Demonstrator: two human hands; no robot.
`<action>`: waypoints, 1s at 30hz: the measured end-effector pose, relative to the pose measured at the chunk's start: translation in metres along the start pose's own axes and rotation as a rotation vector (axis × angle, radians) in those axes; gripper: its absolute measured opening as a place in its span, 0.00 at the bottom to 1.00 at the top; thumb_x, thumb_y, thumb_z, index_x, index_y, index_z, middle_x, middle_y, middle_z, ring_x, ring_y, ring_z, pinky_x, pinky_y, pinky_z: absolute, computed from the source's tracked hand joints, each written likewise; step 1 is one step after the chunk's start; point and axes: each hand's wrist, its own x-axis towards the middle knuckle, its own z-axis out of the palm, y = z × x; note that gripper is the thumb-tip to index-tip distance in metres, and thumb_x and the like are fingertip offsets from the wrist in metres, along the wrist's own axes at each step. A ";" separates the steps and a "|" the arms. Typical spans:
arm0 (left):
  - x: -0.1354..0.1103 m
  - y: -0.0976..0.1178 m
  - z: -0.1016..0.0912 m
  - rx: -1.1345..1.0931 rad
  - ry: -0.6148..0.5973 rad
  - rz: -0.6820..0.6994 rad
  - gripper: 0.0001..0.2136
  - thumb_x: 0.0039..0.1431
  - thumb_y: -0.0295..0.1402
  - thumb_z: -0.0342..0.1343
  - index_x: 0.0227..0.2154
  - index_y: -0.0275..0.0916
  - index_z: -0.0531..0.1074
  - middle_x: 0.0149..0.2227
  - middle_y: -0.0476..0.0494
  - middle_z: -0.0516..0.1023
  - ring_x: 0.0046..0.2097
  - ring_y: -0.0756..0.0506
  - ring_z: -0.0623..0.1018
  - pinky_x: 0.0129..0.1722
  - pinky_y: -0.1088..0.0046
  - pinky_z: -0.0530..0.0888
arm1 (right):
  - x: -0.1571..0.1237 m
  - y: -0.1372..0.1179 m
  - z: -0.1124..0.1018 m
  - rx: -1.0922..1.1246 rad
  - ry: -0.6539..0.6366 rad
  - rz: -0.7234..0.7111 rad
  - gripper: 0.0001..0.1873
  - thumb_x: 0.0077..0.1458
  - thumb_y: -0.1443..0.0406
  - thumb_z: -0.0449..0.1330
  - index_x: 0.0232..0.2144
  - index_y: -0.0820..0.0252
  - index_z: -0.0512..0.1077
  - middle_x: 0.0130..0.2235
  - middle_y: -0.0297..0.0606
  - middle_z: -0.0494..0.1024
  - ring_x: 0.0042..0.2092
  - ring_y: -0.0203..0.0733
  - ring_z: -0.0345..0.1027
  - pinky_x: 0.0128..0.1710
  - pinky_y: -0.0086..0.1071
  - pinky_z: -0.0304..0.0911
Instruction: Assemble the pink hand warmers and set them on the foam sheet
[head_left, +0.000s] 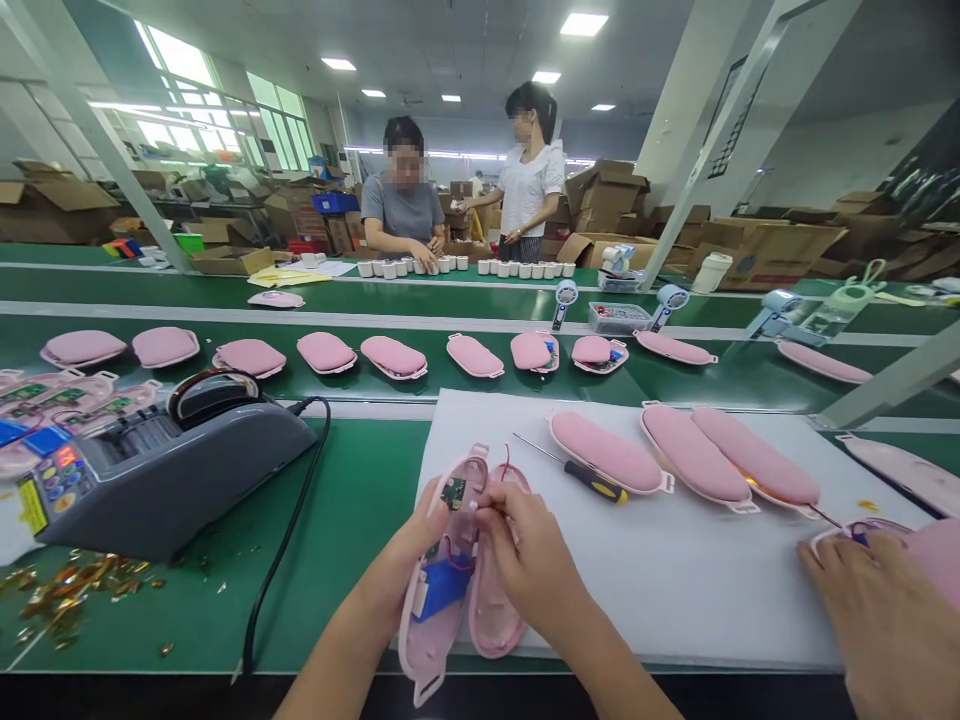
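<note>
Carefully, I work inside an opened pink case [432, 640] held at six o'clock above the edge of a white sheet [675, 585], my left hand [409, 545] closed around its outer rim, my right hand [529, 540] pinching what looks like a small white plug [472, 506]. Wiring near the circuit board [454, 492] appears to be the step in hand; the next move seems to call for a steady case and fine fingertip control. A screwdriver [600, 484] lies at two o'clock from my fingers, which hide the plug's ends and part of a red wire [507, 457]. At four o'clock, a co-worker's hand [862, 595] covers another case [939, 562], cut off by the frame.
</note>
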 end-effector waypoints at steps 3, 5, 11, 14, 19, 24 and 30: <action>-0.001 -0.002 -0.002 0.077 -0.002 0.000 0.31 0.54 0.44 0.60 0.60 0.41 0.62 0.54 0.36 0.75 0.58 0.32 0.71 0.60 0.54 0.63 | 0.007 -0.007 -0.004 0.143 -0.044 0.122 0.09 0.59 0.64 0.50 0.35 0.57 0.70 0.29 0.35 0.76 0.30 0.40 0.68 0.32 0.31 0.58; 0.000 -0.002 -0.001 0.100 -0.010 0.028 0.31 0.54 0.45 0.60 0.59 0.40 0.63 0.53 0.35 0.75 0.58 0.32 0.71 0.59 0.55 0.64 | 0.009 -0.010 -0.006 0.222 -0.070 0.219 0.10 0.57 0.62 0.52 0.34 0.59 0.72 0.27 0.35 0.76 0.27 0.38 0.68 0.28 0.30 0.58; 0.002 -0.002 0.004 0.123 0.053 0.087 0.30 0.52 0.45 0.61 0.57 0.38 0.65 0.53 0.34 0.75 0.55 0.32 0.73 0.59 0.56 0.65 | 0.011 -0.013 -0.014 0.229 -0.140 0.300 0.11 0.55 0.64 0.54 0.30 0.59 0.77 0.27 0.35 0.78 0.29 0.38 0.69 0.27 0.28 0.59; 0.000 -0.004 0.003 0.097 0.108 0.068 0.29 0.52 0.43 0.62 0.56 0.39 0.66 0.52 0.35 0.76 0.55 0.33 0.73 0.59 0.57 0.65 | 0.012 -0.008 -0.014 0.200 -0.090 0.222 0.11 0.55 0.65 0.55 0.33 0.58 0.77 0.31 0.36 0.79 0.32 0.39 0.70 0.31 0.29 0.61; 0.001 -0.008 0.000 -0.016 0.150 0.007 0.30 0.50 0.40 0.64 0.57 0.41 0.65 0.52 0.36 0.76 0.57 0.32 0.72 0.58 0.56 0.66 | 0.013 0.012 -0.006 0.336 0.178 0.278 0.10 0.54 0.59 0.58 0.32 0.58 0.76 0.31 0.38 0.78 0.31 0.40 0.68 0.32 0.32 0.63; 0.009 -0.011 -0.004 -0.078 0.146 -0.023 0.32 0.49 0.39 0.65 0.57 0.39 0.65 0.50 0.35 0.77 0.56 0.32 0.73 0.57 0.57 0.67 | 0.015 0.023 -0.004 0.740 0.249 0.570 0.17 0.42 0.54 0.67 0.30 0.60 0.73 0.26 0.35 0.74 0.26 0.37 0.65 0.25 0.30 0.61; 0.016 -0.014 -0.011 -0.086 0.128 -0.035 0.34 0.49 0.40 0.65 0.58 0.39 0.63 0.50 0.35 0.77 0.55 0.32 0.73 0.58 0.56 0.65 | 0.017 0.024 -0.007 0.880 0.184 0.592 0.19 0.39 0.54 0.69 0.28 0.60 0.70 0.27 0.33 0.73 0.26 0.33 0.63 0.25 0.27 0.57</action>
